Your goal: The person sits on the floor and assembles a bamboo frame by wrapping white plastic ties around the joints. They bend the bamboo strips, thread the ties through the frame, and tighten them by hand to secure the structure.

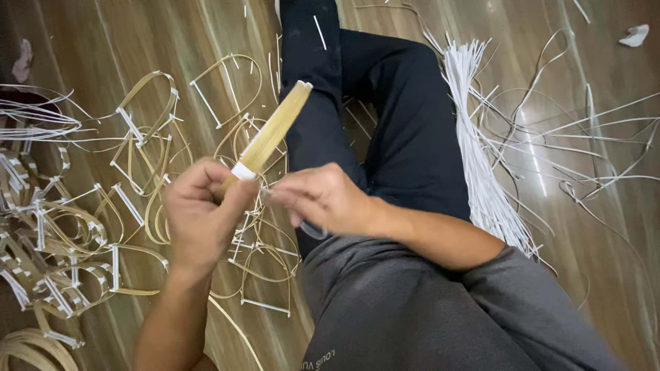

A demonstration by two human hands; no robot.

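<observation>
My left hand [203,213] grips the lower end of a bundle of flat tan bamboo strips [275,127] that points up and to the right. A white band [243,171] wraps the bundle just above my fist. My right hand [320,199] is right beside it, fingers pinched near the band; it looks blurred, and what it pinches I cannot make out. Both hands hover above my black trouser leg [392,130].
Several bent bamboo loops bound with white strips [137,117] lie on the wooden floor to the left, piled thicker at the far left [62,268]. A sheaf of long white strips [481,165] lies to the right, with loose strands spreading out [591,137].
</observation>
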